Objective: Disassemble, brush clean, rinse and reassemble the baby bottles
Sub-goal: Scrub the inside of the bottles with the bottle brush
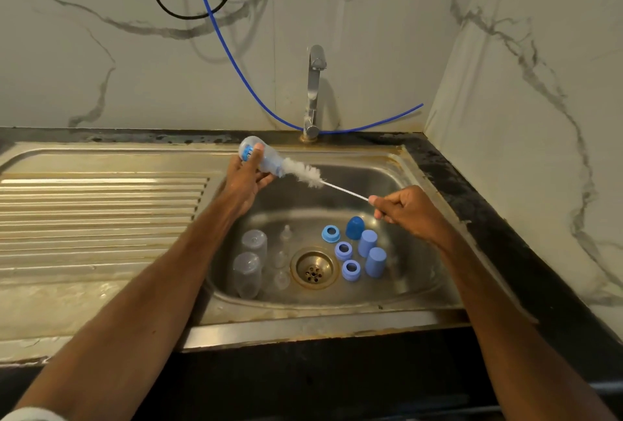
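Observation:
My left hand (243, 181) grips a clear baby bottle (260, 157) with blue print, held on its side above the sink's left rim, mouth toward the right. My right hand (406, 208) holds the wire handle of a white bottle brush (305, 172); its bristles stick out just at the bottle's mouth. In the steel sink (404, 181) two more clear bottles (251, 260) stand upside down at the left. Clear teats (283, 255) lie beside the drain (314, 268). Three blue collar rings (343, 250) and three blue caps (367, 242) sit to the right.
A chrome tap (314, 90) stands behind the sink, no water running. A blue hose (236, 63) and other cables hang on the marble wall. The ribbed steel drainboard (101, 215) stretches to the left. A dark counter (505, 235) borders the right side.

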Demonstrator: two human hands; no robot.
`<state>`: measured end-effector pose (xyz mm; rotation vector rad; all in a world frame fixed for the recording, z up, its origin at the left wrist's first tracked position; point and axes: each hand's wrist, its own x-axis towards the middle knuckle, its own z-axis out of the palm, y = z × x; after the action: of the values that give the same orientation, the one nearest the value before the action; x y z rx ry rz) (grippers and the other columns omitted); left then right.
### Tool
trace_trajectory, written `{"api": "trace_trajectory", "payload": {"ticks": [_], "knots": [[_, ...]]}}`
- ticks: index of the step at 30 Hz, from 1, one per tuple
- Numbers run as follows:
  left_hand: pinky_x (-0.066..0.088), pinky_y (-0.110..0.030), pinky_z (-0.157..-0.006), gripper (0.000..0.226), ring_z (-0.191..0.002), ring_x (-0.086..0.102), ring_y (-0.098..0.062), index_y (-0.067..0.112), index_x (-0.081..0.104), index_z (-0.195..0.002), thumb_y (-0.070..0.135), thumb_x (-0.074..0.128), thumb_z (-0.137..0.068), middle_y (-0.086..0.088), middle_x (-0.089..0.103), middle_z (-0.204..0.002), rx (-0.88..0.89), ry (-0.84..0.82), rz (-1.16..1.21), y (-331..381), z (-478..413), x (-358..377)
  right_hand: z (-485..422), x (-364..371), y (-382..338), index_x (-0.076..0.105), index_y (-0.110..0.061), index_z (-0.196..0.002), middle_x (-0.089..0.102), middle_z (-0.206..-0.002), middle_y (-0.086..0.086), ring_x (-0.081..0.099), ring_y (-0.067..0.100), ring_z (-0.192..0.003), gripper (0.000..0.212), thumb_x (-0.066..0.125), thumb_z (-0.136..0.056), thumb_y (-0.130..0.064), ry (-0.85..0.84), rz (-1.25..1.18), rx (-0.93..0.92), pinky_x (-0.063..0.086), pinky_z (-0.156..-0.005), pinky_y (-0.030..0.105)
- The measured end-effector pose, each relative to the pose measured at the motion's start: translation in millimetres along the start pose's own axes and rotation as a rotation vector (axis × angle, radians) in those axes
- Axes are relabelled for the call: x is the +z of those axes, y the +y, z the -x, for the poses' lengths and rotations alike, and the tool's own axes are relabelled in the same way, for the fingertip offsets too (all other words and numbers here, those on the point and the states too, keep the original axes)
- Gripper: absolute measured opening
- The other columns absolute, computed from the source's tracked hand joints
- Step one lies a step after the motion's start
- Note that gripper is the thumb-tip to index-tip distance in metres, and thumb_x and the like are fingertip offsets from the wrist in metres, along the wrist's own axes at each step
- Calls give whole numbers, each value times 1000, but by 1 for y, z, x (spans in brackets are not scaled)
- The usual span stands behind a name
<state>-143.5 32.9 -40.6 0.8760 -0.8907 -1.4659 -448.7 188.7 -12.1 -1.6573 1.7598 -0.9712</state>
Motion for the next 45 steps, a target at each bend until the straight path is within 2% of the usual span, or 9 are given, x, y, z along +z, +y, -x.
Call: {"api": "trace_trajectory", "payload": {"ticks": [4, 9, 13, 17, 24, 29, 32, 37, 45], "knots": [[63, -33, -78, 46, -110, 71, -29, 3, 50, -136, 30, 61, -101, -18, 64, -128, 5, 39, 16, 7, -3, -4, -2, -10, 10, 78, -23, -67, 72, -62, -1, 69, 21, -61, 26, 78, -85, -40, 127, 18, -135, 58, -73, 38], [63, -32, -78, 52, -111, 71, -30, 2, 47, -142, 33, 59, -102, -21, 63, -131, -4, 22, 7, 6, -1, 2, 1, -2, 2, 81, -19, -75, 72, -61, -5, 68, 13, -58, 19, 83, -82, -37, 161, 72, -181, 56, -69, 25], [63, -32, -76, 52, -105, 74, -27, 1, 47, -141, 34, 58, -102, -21, 66, -128, -35, 18, 18, 9, -2, -4, 0, -8, 6, 82, -21, -80, 74, -64, -6, 72, 15, -62, 14, 85, -80, -35, 181, 61, -210, 62, -73, 39], [63, -34, -81, 47, -102, 75, -27, 3, 51, -135, 35, 59, -101, -21, 68, -124, -30, 25, 20, 12, -1, -2, 3, -2, 0, 82, -21, -81, 73, -64, -5, 72, 16, -63, 14, 84, -81, -35, 179, 58, -221, 61, -74, 36], [63, -34, -79, 50, -108, 72, -30, 0, 48, -140, 29, 60, -102, -20, 64, -130, 25, -14, 57, 12, 4, 1, 2, 6, -5, 75, -18, -67, 66, -56, 4, 61, 21, -53, 40, 65, -95, -46, 67, 105, -164, 54, -63, 32], [63, -33, -79, 49, -111, 71, -30, -1, 48, -141, 28, 59, -102, -21, 63, -133, 43, -9, 14, 12, 3, -7, 3, -6, -3, 70, -12, -65, 52, -46, -1, 46, 8, -43, 49, 57, -100, -44, 0, -2, -79, 42, -55, 23], [63, -35, -80, 50, -112, 70, -32, 0, 48, -142, 28, 59, -102, -20, 63, -132, 38, -20, 38, 12, 3, -2, 5, 2, -7, 73, -13, -68, 60, -49, 0, 52, 8, -45, 44, 62, -97, -44, 6, 41, -129, 48, -57, 23], [63, -33, -78, 51, -109, 72, -29, 0, 46, -142, 30, 59, -102, -20, 63, -131, 21, 19, 26, 12, 1, -6, 5, -7, -2, 81, -22, -78, 73, -62, -2, 71, 25, -62, 27, 75, -86, -47, 70, 18, -222, 61, -77, 49], [62, -34, -85, 40, -110, 72, -28, 5, 53, -132, 33, 56, -103, -21, 66, -129, -24, 10, 22, 13, -3, -11, 6, 0, -11, 82, -29, -82, 73, -64, -8, 71, 11, -63, 13, 78, -86, -40, 30, 108, -301, 61, -76, 41]]}}
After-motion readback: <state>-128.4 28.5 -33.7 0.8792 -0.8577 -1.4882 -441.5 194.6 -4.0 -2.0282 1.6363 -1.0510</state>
